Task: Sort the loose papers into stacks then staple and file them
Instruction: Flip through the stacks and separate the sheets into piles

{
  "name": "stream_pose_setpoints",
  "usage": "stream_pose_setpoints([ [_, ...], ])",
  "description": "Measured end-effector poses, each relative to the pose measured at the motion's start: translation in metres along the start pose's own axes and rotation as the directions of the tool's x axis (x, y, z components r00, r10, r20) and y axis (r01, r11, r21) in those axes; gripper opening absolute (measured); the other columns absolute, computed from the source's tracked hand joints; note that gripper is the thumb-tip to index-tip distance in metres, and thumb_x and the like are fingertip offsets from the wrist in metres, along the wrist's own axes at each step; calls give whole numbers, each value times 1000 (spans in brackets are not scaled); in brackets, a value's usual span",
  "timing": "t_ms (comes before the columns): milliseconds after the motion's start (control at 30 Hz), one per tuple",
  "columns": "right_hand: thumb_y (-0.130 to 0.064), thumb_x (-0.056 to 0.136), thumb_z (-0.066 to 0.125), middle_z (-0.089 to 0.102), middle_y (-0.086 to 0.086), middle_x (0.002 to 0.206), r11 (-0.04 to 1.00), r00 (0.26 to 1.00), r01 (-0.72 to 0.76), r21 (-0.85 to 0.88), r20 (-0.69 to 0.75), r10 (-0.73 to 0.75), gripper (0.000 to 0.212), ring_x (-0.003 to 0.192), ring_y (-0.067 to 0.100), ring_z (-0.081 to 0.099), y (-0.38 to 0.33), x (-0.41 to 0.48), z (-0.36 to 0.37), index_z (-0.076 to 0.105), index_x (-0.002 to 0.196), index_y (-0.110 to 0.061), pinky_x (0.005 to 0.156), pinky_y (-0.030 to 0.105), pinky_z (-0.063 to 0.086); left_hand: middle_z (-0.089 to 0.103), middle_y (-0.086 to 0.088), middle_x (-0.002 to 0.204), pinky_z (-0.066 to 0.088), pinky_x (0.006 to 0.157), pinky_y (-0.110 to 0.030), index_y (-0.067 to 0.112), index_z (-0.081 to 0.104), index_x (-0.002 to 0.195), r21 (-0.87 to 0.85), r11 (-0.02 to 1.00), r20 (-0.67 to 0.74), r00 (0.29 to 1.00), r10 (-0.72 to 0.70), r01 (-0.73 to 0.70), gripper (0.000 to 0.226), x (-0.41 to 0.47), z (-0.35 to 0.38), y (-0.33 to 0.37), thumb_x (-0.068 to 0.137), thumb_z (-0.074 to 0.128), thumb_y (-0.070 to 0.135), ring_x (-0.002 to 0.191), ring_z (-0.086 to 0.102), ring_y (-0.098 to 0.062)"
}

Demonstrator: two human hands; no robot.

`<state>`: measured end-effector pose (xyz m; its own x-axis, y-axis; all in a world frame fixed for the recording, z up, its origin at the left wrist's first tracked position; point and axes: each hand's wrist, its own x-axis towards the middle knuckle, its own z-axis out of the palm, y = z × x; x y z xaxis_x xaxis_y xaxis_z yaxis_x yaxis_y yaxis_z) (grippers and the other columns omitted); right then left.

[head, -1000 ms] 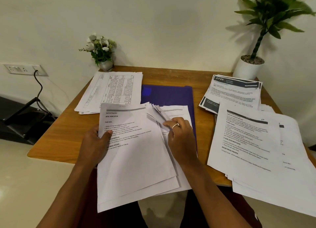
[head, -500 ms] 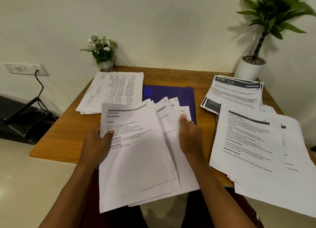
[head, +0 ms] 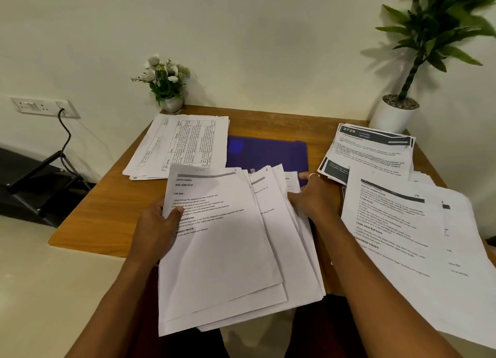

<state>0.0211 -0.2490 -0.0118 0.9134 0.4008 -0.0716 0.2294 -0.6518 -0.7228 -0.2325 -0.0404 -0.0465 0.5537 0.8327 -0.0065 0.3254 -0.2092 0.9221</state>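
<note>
Head view, one entry. Left hand (head: pixel 157 231) grips the left edge of a fanned sheaf of papers (head: pixel 222 250), thumb on top of the front sheet and the rest of the hand beneath. The sheaf is raised at the near edge of the bench (head: pixel 102 210), its lower half hanging out past the bench edge toward me. Right hand (head: pixel 312 199) lies at the right side of the fan with its fingers (head: pixel 304 175) stretched forward and resting on the spread sheets, not closed round anything that I can see. A blue folder (head: pixel 268 153) lies flat at the middle of the bench, its near part covered by the top of the fan. Three piles are already laid out: a stack of grid-printed sheets (head: pixel 182 142) at far left, a dark-header stack (head: pixel 373 151) at far right, and a large loose pile (head: pixel 402 236) at near right that overhangs the bench edge. My estimate is that sorting is well under way but unfinished, since the held sheaf has yet to be dealt out and the near right pile is untidy. Stapling does not appear to have begun; I see no stapler in view and cannot make out staples on any stack. Filing is also left: the folder is shut with nothing visibly inside. Also noted: a small flower pot (head: pixel 166 89) and a potted plant (head: pixel 397 113) at the back corners.
</note>
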Motion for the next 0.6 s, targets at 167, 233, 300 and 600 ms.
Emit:
stream_pose_setpoints([
  [167,-29,82,84,63,5,131,994,998,-55,92,38,52,66,117,26,61,-1,0,-2,51,139,-22,96,41,54,73,0,107,60,55,-23,17,60,126,6,1000,19,1000,5,-5,27,0,-1,-1,100,62,25,79,75,-20],
  [233,-26,83,84,60,1,131,986,995,-87,141,62,79,62,119,26,59,-2,0,-3,53,137,-20,95,41,52,73,-1,107,61,56,-25,17,61,126,8,1000,21,1000,2,-2,28,1,-2,-3,100,63,26,79,75,-21],
  [300,-26,85,82,62,-5,122,978,994,-95,184,80,81,48,111,22,61,-1,3,-5,61,128,-18,89,36,51,73,-1,107,62,58,-28,17,61,126,-3,1000,28,1000,4,-4,28,1,-2,-4,100,63,26,80,76,-21],
  [600,-26,103,55,68,-2,97,953,975,19,304,-216,49,19,90,15,64,-10,17,-43,67,108,-13,76,26,44,74,6,103,60,57,-25,22,63,122,-57,998,28,999,25,-24,21,0,-2,-3,101,62,23,79,76,-17],
])
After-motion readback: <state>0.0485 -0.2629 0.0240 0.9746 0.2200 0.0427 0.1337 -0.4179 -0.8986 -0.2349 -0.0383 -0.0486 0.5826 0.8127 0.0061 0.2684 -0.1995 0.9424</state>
